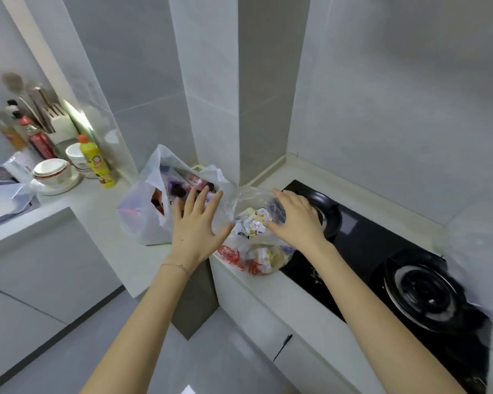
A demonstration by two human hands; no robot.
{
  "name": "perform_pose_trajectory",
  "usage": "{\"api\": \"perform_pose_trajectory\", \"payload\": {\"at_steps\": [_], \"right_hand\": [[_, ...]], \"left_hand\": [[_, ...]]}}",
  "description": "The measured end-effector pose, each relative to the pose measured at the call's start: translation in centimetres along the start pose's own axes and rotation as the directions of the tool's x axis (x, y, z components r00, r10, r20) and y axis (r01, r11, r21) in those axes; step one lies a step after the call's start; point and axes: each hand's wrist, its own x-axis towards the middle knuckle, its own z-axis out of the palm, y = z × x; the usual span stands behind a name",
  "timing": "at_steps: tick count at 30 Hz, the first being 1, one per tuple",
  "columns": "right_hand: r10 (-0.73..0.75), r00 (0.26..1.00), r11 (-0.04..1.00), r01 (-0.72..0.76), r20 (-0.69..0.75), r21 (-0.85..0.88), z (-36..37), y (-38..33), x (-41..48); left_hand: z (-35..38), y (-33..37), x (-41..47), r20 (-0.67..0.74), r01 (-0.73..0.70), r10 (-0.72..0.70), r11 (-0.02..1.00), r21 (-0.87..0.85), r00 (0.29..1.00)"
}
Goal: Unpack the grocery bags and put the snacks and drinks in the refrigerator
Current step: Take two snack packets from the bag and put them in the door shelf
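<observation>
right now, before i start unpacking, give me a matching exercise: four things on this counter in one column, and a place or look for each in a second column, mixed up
Things
1. white bag
2. clear bag
3. yellow bottle
4. hob

Places or looks
A. black, set into the counter on the right
B. under the right hand
C. orange cap, next to the stacked bowls
D. in the corner, behind the left hand

Pairs: 1-D, 2-B, 3-C, 4-A
</observation>
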Motion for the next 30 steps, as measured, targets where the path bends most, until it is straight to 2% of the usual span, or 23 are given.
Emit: {"api": "perform_pose_trajectory", "payload": {"at_steps": [5,12,19,22,26,30], "right_hand": [[0.055,0.995,0.998,-0.057,0.078,0.026,4.2,2.6,3.3],[0.054,0.975,0.996,-0.067,0.213,0.055,9.4,5.9,7.8],[0.102,0.925,0.984,-0.147,0.367,0.098,13.4,7.4,10.7],[0.140,0.880,0.979,-0.192,0.454,0.071,15.4,8.0,11.4],[0.181,0.833,0.972,-0.232,0.524,0.034,17.7,8.2,11.9],[0.214,0.772,0.971,-0.236,0.599,-0.043,19.3,8.4,11.7]], "left_hand": [[5.5,-1.2,3.2,0.109,-0.003,0.006,1.000,-0.024,0.994],[12.2,-1.6,7.6,0.225,0.013,-0.004,0.999,-0.039,0.974],[17.2,-2.2,9.6,0.343,-0.023,0.052,0.996,-0.087,0.938],[19.0,-2.5,10.2,0.475,-0.055,0.109,0.991,-0.126,0.873],[20.9,-2.9,11.3,0.606,-0.202,0.234,0.972,-0.122,0.760],[22.4,-3.2,11.7,0.694,-0.282,0.257,0.956,-0.081,0.672]]}}
